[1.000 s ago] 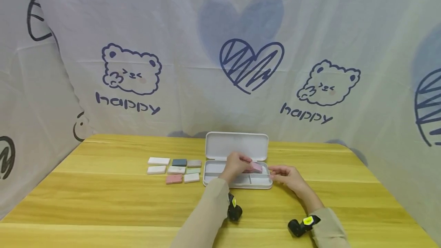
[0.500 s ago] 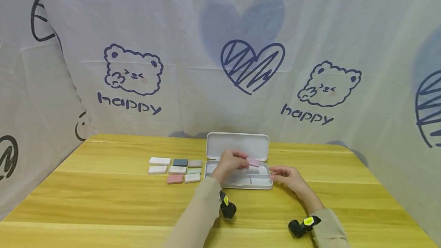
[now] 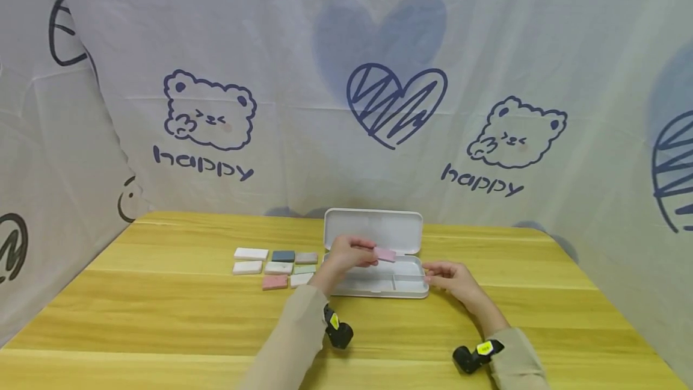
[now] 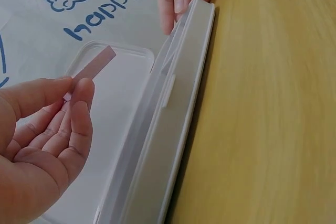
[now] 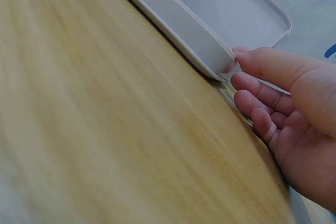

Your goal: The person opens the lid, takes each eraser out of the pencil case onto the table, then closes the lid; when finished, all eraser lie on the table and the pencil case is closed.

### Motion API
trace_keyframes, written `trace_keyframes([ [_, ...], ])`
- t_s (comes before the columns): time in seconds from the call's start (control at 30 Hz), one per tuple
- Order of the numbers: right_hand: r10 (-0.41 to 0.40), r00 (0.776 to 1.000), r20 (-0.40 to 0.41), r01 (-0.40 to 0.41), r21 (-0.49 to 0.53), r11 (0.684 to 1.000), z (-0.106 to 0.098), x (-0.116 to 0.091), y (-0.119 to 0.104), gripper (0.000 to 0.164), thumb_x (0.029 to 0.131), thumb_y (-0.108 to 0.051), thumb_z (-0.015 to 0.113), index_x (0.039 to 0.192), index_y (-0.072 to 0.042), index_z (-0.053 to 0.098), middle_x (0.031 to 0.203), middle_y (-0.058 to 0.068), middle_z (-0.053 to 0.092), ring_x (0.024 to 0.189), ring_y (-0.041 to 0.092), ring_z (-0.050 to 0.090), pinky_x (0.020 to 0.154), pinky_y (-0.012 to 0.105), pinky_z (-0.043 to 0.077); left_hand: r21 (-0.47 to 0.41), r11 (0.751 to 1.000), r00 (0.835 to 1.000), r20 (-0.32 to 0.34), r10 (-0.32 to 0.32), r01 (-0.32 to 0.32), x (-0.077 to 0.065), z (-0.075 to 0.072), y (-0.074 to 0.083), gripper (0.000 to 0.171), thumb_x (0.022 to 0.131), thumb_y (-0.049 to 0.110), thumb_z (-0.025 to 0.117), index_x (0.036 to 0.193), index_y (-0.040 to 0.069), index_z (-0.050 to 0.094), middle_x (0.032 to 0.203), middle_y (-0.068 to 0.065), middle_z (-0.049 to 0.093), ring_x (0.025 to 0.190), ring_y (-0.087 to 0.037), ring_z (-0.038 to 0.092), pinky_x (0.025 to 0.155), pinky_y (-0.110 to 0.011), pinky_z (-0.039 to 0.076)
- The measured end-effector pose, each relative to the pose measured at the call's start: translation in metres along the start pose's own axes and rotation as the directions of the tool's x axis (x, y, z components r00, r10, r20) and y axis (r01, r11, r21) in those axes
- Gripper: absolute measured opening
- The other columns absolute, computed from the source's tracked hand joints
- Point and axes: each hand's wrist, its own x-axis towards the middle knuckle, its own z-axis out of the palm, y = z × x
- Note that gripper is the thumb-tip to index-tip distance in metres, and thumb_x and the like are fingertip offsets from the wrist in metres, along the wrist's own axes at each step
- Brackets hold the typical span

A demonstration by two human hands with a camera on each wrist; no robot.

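Note:
My left hand (image 3: 346,256) pinches a small pink rectangular block (image 3: 385,254) between thumb and fingers, above the open white box. In the left wrist view the pink block (image 4: 94,67) is seen edge-on, sticking out past the fingertips. The white hinged box (image 3: 409,293) has compartments in its base, and its lid (image 3: 373,230) stands raised at the back. At the box's right end rests my right hand (image 3: 452,278), fingers loosely bent. In the right wrist view its thumb (image 5: 262,62) touches the rim near the corner, with the other fingers beside the end wall.
Left of the box, several rectangular blocks lie in rows on the wooden table (image 3: 162,318), among them a dark blue-grey block (image 3: 283,256), a green block (image 3: 304,269) and a darker pink block (image 3: 275,282). A printed cloth (image 3: 303,155) hangs behind the table.
My left hand has lifted the pink block up from the right part of the box and carried it left. My right hand has stayed at the box's right end.

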Motion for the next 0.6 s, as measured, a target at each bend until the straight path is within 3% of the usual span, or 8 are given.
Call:
trace_keyframes([
  [0.2, 0.005, 1.0, 0.001, -0.005, 0.0, 1.0, 0.0, 0.0, 0.0, 0.038, 0.08, -0.008, 0.065, 0.111, 0.013, 0.055, 0.086, 0.009, 0.06, 0.07, 0.011, 0.052, 0.056, 0.021, 0.041, 0.008, 1.0, 1.0, -0.012, -0.021, 0.021, -0.008, -0.015, 0.004, 0.02, 0.081, -0.007, 0.058, 0.1, -0.013, 0.059, 0.084, -0.018, 0.064, 0.067, -0.018, 0.064, 0.064, -0.029, 0.051],
  [0.6, 0.008, 1.0, -0.004, -0.008, 0.005, 1.0, 0.001, -0.001, -0.001, 0.038, 0.08, -0.007, 0.065, 0.111, 0.013, 0.054, 0.088, 0.01, 0.06, 0.075, 0.012, 0.053, 0.062, 0.022, 0.044, -0.01, 1.0, 1.0, -0.019, 0.007, -0.007, -0.028, -0.048, 0.006, 0.024, 0.078, -0.009, 0.06, 0.102, -0.014, 0.058, 0.082, -0.015, 0.065, 0.069, -0.017, 0.064, 0.067, -0.03, 0.051],
])
